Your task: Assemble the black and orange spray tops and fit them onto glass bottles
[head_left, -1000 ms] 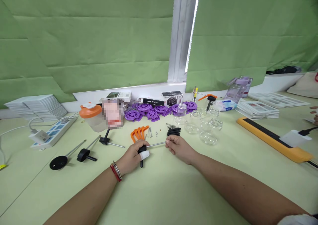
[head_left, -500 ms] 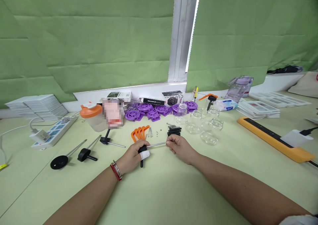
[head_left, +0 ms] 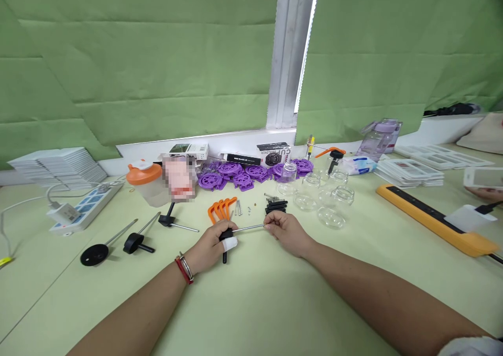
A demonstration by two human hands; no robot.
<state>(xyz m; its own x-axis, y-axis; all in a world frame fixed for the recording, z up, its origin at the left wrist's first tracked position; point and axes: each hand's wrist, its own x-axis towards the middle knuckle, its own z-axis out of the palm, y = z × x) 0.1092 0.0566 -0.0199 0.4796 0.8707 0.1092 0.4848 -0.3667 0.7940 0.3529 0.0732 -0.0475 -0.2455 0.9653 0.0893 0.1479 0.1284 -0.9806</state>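
Observation:
My left hand is closed around a black plastic piece, whose short stem points down from the fist. A white wrap covers its thumb. From that piece a thin metal rod runs right to my right hand, where thumb and forefinger pinch its end. Whether a small part sits in that pinch is hidden. Just beyond my hands lie orange crank-shaped handles, long screws, tiny metal bits, and black rods with springs.
Similar black pieces with rods lie at left. Behind are purple openwork discs, glass jars, boxes and an orange-lidded cup. Power strips flank both sides. Another person's hand holds a white flat object at right.
My hands keep nearly the same hold and place on the piece and its rod. At the right edge, another person's hand with a white flat object has come into view.

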